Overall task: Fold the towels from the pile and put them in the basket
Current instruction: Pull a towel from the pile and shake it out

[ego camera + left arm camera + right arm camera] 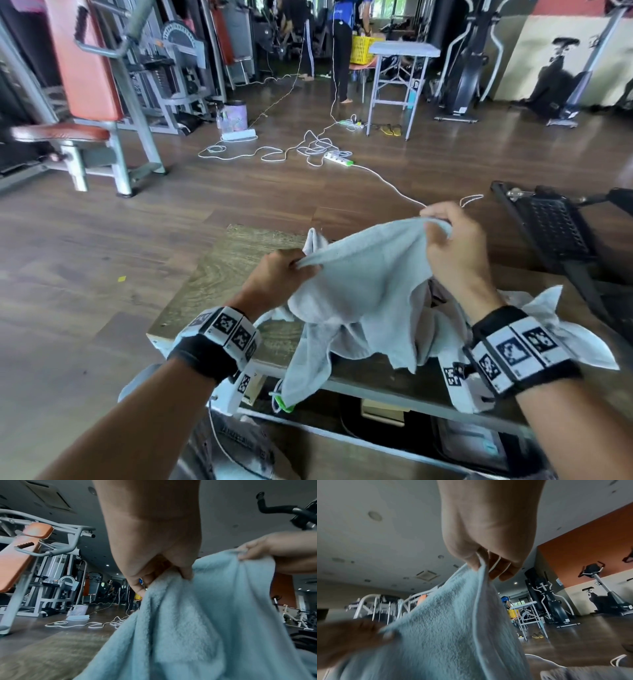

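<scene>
Weight bench (85, 102): far left on the wood floor, orange pads, grey frame.
Left hand (279, 274): fingers curled, pinching the towel's near-left edge — lower than the right hand.
Table (219, 274): wood-grain top, bare on its left part.
Towel (363, 281): pale blue, held up between both hands above the table; lower part hangs down onto the pile.
Pile (555, 325): crumpled pale towels on the table's right side, under and behind the held one.
Right hand (452, 246): thumb and fingers pinch the towel's top hem — raised.
Black basket (551, 222): on the floor, right of the table.
</scene>
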